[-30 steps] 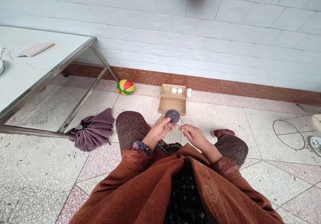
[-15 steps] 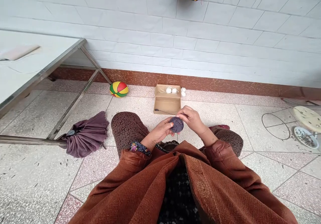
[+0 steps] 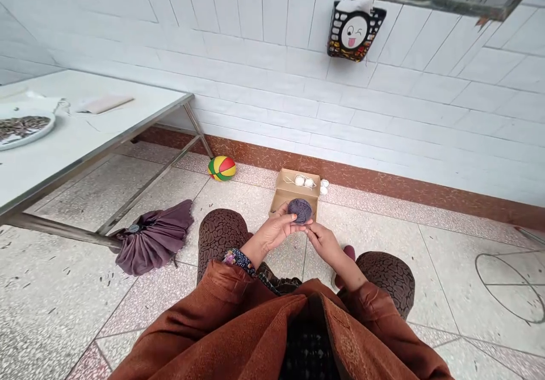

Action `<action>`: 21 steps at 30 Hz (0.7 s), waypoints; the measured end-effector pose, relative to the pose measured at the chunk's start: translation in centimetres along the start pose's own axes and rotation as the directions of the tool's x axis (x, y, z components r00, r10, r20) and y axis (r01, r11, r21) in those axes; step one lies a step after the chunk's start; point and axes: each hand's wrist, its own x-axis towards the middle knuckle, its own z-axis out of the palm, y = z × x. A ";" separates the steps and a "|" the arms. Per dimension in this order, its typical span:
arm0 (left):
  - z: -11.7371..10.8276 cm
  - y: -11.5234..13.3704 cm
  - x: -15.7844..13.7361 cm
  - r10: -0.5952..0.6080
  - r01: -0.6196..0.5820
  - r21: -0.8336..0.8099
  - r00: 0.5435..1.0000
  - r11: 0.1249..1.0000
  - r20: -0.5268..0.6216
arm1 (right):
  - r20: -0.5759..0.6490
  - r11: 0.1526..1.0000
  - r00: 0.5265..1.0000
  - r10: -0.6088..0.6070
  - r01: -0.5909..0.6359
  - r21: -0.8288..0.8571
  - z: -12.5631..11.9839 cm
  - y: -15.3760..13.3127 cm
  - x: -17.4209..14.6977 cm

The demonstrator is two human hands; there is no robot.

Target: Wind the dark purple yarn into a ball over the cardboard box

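Note:
A dark purple-grey ball of yarn [image 3: 300,211] rests in my left hand [image 3: 276,229], its thumb and fingers closed around the lower left side. My right hand [image 3: 322,241] is at the ball's lower right edge with thumb and forefinger pinched on the yarn strand, which is too thin to follow clearly. Just beyond the hands, an open cardboard box [image 3: 280,197] sits on the floor, its near part partly hidden by the ball and my left hand. White balls [image 3: 304,182] with loose white string lie in its lid, and more white balls [image 3: 324,187] are beside it.
A folded purple umbrella [image 3: 155,238] lies by the metal-framed table [image 3: 157,120] on the left. A colourful ball [image 3: 222,168] is near the wall. Above hangs a black basket [image 3: 356,30]. A wire ring stand [image 3: 511,284] is at the right.
My right hand has moved from the ball's upper right side down to its lower right edge. The view has tilted up, showing more of the wall, basket and table.

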 end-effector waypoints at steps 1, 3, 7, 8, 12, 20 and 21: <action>-0.2 0.3 0.5 0.009 -0.008 0.046 1.000 0.999 -0.023 | 0.028 0.999 0.999 -0.031 0.032 -0.022 -0.3 -0.3 0.4; -0.5 0.7 1.3 0.070 -0.054 0.184 0.994 0.981 -0.082 | 0.095 0.994 0.992 -0.089 0.095 -0.058 -1.2 -1.2 1.3; -0.8 1.1 2.5 0.233 -0.164 0.394 0.963 0.904 -0.134 | 0.198 0.980 0.962 -0.186 0.197 -0.038 -3.6 -3.8 3.2; -0.8 1.1 2.7 0.254 -0.182 0.409 0.959 0.894 -0.129 | 0.194 0.979 0.960 -0.200 0.205 -0.009 -4.3 -4.4 3.8; -0.9 1.4 3.2 0.232 -0.196 0.431 0.972 0.881 -0.033 | 0.065 0.981 0.980 -0.187 0.183 0.061 -6.8 -4.9 6.8; -0.2 3.6 5.9 0.123 -0.164 0.255 0.978 0.953 0.168 | -0.135 0.989 0.990 -0.036 0.055 0.139 -5.9 1.9 14.1; -0.1 4.1 6.6 0.150 -0.187 0.228 0.974 0.956 0.167 | -0.144 0.987 0.990 0.003 0.020 0.162 -5.3 2.9 14.5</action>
